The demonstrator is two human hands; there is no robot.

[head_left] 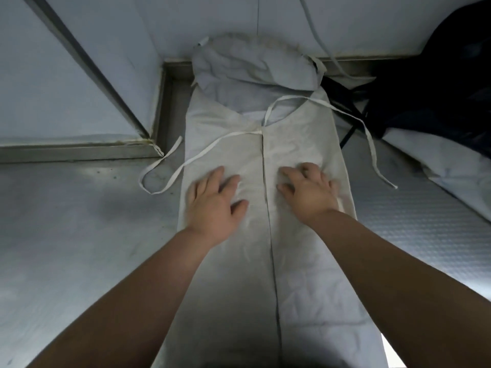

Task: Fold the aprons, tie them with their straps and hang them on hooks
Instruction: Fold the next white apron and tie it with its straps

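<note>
Head view, the only one supplied. We find one white apron (305, 144) lying lengthwise on a metal worktop (66, 235), running from the near edge of the frame towards the back wall. Its two long sides are folded inward and meet along a centre line between the hands.

The left hand (212, 203) lies flat on the left panel with its fingers straight and slightly spread, and it grips nothing. The right hand (308, 192) presses the right panel. Its fingers are a little bent with the tips on the cloth, and it also holds nothing.

The left strap (186, 162) runs from the centre line off the left edge and loops on the worktop. The right strap (372, 144) trails off the right edge. A neck loop (268, 112) lies over the bib end.

At the far end a bunched pale cloth (252, 70) rests on the apron's top. A dark fabric (438, 88) sits to the right, and more white cloth (451, 160) lies below it.

We judge the apron to be light, thin and limp. It creases readily and will not hold a fold unless it is pressed. The metal beneath looks smooth, so the cloth may slide when pushed. We judge the soundest hold for the next fold to be both corners of one short end, with the straps kept clear for tying. The straps are narrow and liable to tangle or snag.
</note>
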